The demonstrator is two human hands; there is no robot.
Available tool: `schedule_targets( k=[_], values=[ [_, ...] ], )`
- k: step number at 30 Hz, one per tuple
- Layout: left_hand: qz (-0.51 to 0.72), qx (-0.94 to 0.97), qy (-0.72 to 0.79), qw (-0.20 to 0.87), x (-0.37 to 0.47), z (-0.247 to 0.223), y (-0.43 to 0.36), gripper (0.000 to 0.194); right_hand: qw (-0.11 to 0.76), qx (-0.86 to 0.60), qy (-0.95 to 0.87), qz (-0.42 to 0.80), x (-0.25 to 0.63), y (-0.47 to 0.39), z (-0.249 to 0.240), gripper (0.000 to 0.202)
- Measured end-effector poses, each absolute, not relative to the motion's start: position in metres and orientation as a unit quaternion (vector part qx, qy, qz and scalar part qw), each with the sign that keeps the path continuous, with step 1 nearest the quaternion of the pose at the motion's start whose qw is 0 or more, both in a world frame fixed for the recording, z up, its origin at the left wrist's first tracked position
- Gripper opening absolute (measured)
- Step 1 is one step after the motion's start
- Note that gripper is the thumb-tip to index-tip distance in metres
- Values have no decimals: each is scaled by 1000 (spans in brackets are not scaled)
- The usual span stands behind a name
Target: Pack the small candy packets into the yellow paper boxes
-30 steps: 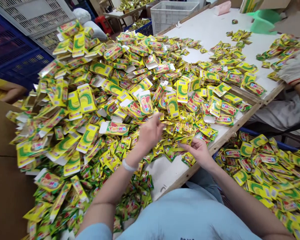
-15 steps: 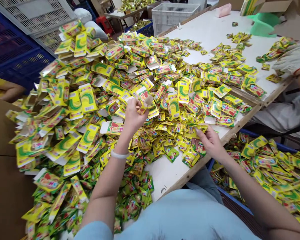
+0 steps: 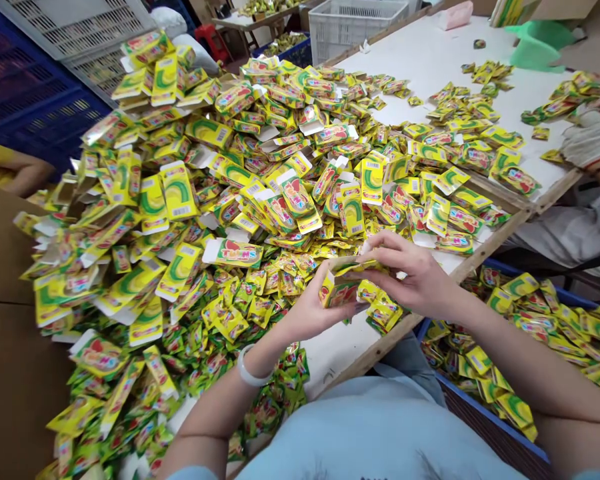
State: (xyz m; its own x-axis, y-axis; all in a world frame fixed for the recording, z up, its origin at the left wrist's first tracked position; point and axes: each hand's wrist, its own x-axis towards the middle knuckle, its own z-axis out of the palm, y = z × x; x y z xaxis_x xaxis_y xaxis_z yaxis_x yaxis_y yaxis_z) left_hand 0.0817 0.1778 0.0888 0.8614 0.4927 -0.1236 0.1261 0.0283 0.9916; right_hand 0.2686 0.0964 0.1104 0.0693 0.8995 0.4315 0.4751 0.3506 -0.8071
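Note:
My left hand (image 3: 313,308) is wrapped round a small yellow box (image 3: 339,292) with a red picture on its side, above the table's near edge. Against the box's right end, my right hand (image 3: 413,275) pinches yellow candy packets, partly hidden by its fingers. More yellow packets (image 3: 383,313) lie on the table just below the right hand. A large heap of yellow-green boxes (image 3: 180,190) spreads to the left and beyond the hands. Small green packets (image 3: 273,393) lie left of the near table edge.
A blue crate (image 3: 500,427) full of filled-looking boxes stands low at the right. Another person's gloved hand (image 3: 593,140) is at the right table edge. Behind are a white crate (image 3: 355,33), a green scoop (image 3: 537,47) and stacked blue crates (image 3: 25,100).
My left hand has moved right and down from the heap with a box. My right hand has moved slightly left, meeting it. The other person's gloved hand has shifted.

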Motion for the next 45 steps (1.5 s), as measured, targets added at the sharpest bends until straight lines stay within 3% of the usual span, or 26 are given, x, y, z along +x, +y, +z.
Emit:
schedule_targets(
  k=[5, 10, 12, 15, 19, 21, 23, 26, 28, 32, 35, 37, 40, 45],
  values=[
    [126, 735, 212, 632, 82, 83, 176, 55, 339, -568, -723, 200, 268, 86, 115, 20],
    [-13, 668, 218, 711, 65, 64, 163, 61, 378, -540, -700, 274, 269, 68, 97, 12],
    [-53, 671, 228, 703, 56, 54, 152, 68, 397, -524, -696, 289, 267, 56, 83, 18],
    [-56, 669, 234, 703, 49, 46, 135, 76, 400, -478, -687, 373, 256, 36, 63, 28],
    [-50, 661, 251, 705, 55, 44, 124, 80, 389, -462, -634, 483, 247, 21, 51, 26],
    [-28, 697, 237, 677, 59, 42, 128, 88, 408, -496, -640, 422, 259, 23, 53, 21],
    [27, 766, 232, 599, 62, 38, 138, 81, 441, -564, -634, 293, 287, 29, 61, 22],
    [88, 886, 277, 361, 63, 23, 153, 45, 432, -709, -557, 16, 341, 44, 75, 19],
    [67, 927, 307, 206, 64, 11, 158, 40, 360, -764, -527, -98, 360, 54, 74, 29],
    [2, 941, 328, 78, 64, -8, 156, 49, 237, -757, -608, -28, 324, 71, 39, 28],
    [4, 939, 331, 96, 62, -12, 155, 54, 132, -757, -639, 46, 278, 77, 8, 32],
    [16, 931, 335, 142, 58, -10, 158, 50, 114, -759, -638, 59, 263, 79, 0, 25],
    [59, 905, 332, 259, 52, -3, 168, 19, 212, -738, -632, 104, 267, 78, 3, 13],
    [192, 752, 384, 501, 55, 6, 173, 40, 580, -635, -399, 319, 259, 74, 14, 31]
  ],
)
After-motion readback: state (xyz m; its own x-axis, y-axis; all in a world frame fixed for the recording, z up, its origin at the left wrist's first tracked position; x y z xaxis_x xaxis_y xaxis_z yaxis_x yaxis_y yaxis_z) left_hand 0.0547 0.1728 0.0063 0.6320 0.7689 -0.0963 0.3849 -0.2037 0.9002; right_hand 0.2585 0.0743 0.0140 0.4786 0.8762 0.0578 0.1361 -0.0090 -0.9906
